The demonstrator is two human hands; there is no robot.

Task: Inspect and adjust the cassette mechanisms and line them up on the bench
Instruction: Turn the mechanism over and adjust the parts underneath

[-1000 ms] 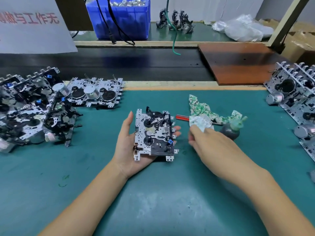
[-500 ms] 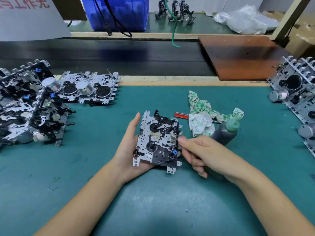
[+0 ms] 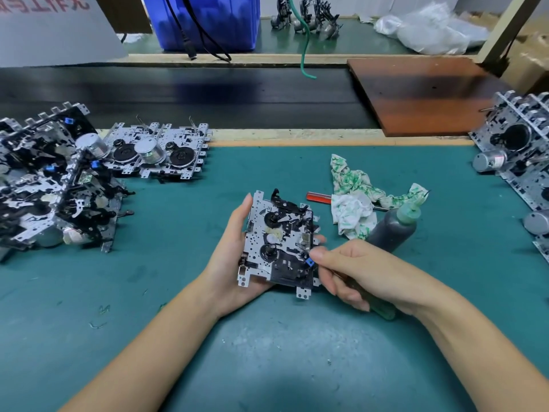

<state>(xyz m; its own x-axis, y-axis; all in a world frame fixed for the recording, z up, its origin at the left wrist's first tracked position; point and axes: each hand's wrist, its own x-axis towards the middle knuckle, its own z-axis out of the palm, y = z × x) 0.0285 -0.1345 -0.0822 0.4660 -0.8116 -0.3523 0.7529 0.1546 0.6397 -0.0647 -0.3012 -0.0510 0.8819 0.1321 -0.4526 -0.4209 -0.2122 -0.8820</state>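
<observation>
A silver and black cassette mechanism lies tilted in my left hand, thumb along its left edge and fingertips showing past its right edge. My right hand grips a green-handled tool, and the thumb and tool tip sit at the mechanism's right side near a small blue part. A heap of mechanisms sits at the left, with two joined ones lying flat behind it. More mechanisms line the right edge.
A crumpled green-printed rag, a red-handled tool and a dark bottle with a green cap lie just right of my hands on the green mat. Behind are a black belt, a brown board and a blue bin.
My right hand left the rag, came back to the mechanism and now holds a green-handled tool at its right edge. My left hand keeps the mechanism, slightly tilted.
</observation>
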